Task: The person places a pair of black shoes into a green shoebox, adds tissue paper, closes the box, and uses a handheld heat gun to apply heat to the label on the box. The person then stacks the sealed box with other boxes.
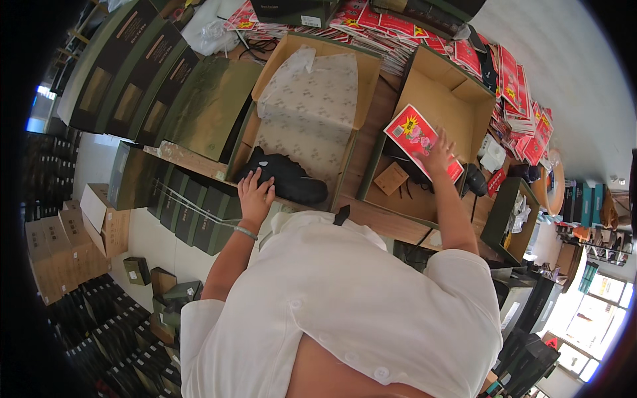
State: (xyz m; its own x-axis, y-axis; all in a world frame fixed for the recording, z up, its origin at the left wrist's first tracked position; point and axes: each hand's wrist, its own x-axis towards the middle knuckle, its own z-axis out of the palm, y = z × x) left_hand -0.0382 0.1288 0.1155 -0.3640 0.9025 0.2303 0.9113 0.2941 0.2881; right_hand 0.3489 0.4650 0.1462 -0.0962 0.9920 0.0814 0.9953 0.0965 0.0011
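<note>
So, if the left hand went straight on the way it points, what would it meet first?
Most likely the black shoe, which the left hand seems to touch; exact depth is unclear.

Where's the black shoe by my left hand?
In the head view, left of centre: the black shoe lies at the near end of the open brown-lined green box, next to patterned whitish tissue paper, your left hand touching it.

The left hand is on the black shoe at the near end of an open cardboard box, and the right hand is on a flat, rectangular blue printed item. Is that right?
Not quite: the flat, rectangular printed item under the right hand is red, not blue, as the head view shows. The left hand is on the black shoe.
</note>
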